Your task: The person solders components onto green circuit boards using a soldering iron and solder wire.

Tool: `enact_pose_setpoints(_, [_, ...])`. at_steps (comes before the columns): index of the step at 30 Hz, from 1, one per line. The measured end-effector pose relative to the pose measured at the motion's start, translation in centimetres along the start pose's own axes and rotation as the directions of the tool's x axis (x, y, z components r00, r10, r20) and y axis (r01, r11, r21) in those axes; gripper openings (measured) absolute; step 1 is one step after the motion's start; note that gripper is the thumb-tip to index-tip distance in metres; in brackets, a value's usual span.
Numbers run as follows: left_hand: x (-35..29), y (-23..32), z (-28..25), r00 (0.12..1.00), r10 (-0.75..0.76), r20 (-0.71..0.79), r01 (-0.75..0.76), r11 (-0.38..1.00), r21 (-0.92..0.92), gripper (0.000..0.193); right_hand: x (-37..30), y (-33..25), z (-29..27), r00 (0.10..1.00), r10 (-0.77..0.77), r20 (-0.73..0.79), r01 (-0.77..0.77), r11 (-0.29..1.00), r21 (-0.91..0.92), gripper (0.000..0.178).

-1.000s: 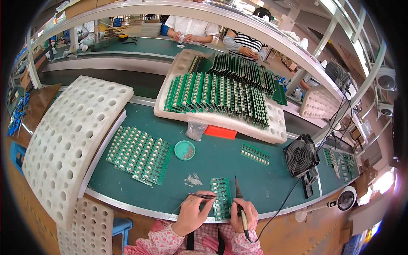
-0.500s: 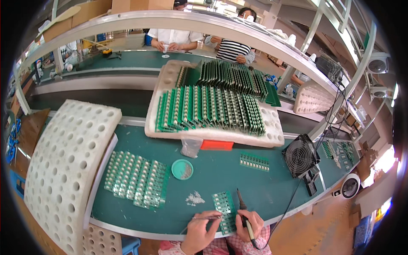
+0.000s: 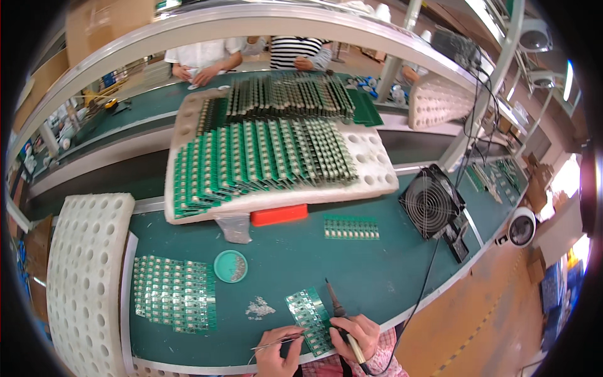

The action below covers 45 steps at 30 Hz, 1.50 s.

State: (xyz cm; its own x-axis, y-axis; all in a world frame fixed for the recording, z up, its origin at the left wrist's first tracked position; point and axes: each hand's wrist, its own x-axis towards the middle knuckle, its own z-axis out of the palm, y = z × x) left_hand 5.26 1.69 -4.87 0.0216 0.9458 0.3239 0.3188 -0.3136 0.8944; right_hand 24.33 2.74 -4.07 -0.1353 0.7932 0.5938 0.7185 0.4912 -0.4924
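Observation:
At the front edge of the bench lies a green circuit board panel (image 3: 306, 306) with rows of pale parts. My left hand (image 3: 276, 357), closed, pinches slim metal tweezers (image 3: 269, 344) whose tip is by the panel's left edge. My right hand (image 3: 360, 337) grips a soldering iron (image 3: 336, 305) like a pen, its tip pointing away over the bench, clear of the panel. A heap of small pale parts (image 3: 259, 308) lies just beyond my left hand. Behind it stands a round green dish (image 3: 230, 266) with more small bits.
Overlapping panels (image 3: 173, 292) lie on the left beside a holed white foam block (image 3: 88, 276). A foam tray (image 3: 377, 173) full of upright boards stands behind, near a red box (image 3: 279, 214). A fan (image 3: 431, 202) stands right; the iron's cord (image 3: 428, 276) runs past it. Two people sit opposite.
The view has turned, so the bench things sit further left. The panel now lies more slanted. Both hands keep their tools.

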Motion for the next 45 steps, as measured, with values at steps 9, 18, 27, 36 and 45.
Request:
enact_pose_setpoints(9, [0.4,-0.7,0.2,0.974,-0.167,-0.152,0.130,0.964,-0.230,0.012,0.9,0.3,-0.1,0.998,0.061,0.022,-0.062,0.997,0.053,0.043])
enact_pose_setpoints(18, [1.1,-1.0,-3.2,0.929,-0.214,-0.302,0.231,0.973,0.022,0.015,0.8,0.2,-0.5,0.984,-0.013,0.178,0.001,0.998,0.069,0.063])
enact_pose_setpoints(27, [1.5,-1.5,-4.0,0.953,-0.150,-0.262,0.227,0.928,0.296,0.013,0.8,0.5,0.4,0.981,0.041,0.188,-0.045,0.999,0.016,0.066])
enact_pose_setpoints(36, [1.4,-1.6,-3.8,0.945,-0.188,-0.268,0.262,0.924,0.277,0.011,0.8,0.5,0.4,0.978,0.032,0.206,-0.031,0.999,-0.008,0.066])
enact_pose_setpoints(45, [1.6,-2.1,-3.7,0.970,-0.088,-0.226,0.175,0.898,0.404,0.011,0.7,0.6,0.3,0.976,0.031,0.215,-0.032,0.999,-0.003,0.065])
